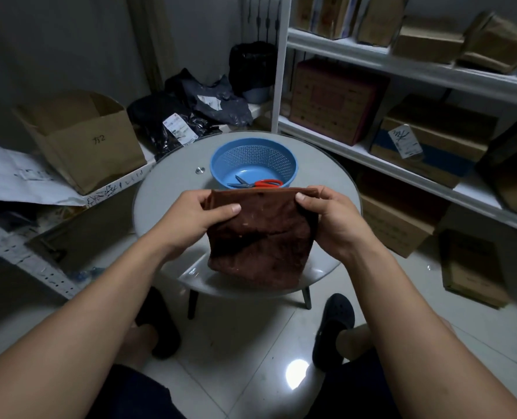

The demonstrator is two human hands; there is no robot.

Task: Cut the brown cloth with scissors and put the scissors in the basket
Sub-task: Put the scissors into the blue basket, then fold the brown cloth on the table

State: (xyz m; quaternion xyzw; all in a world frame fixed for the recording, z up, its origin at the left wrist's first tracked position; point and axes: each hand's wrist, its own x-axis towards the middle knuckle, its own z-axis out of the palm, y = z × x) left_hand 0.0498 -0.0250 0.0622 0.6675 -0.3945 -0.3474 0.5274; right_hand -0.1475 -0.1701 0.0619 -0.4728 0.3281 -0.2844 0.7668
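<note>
Two hands are holding the brown cloth up over the round worktop, its lower edge hanging down near the front rim. The left hand is pinching the upper left corner with clenched fingers, and the right hand is gripping the upper right corner likewise. Just behind the cloth, the scissors, red-handled, are lying inside the blue basket.

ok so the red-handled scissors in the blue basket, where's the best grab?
Probably the red handle loops of the red-handled metal scissors, reaching from above and right. They lie flat in the blue perforated plastic basket, open blades pointing left; both hands are holding the brown cloth.
</note>
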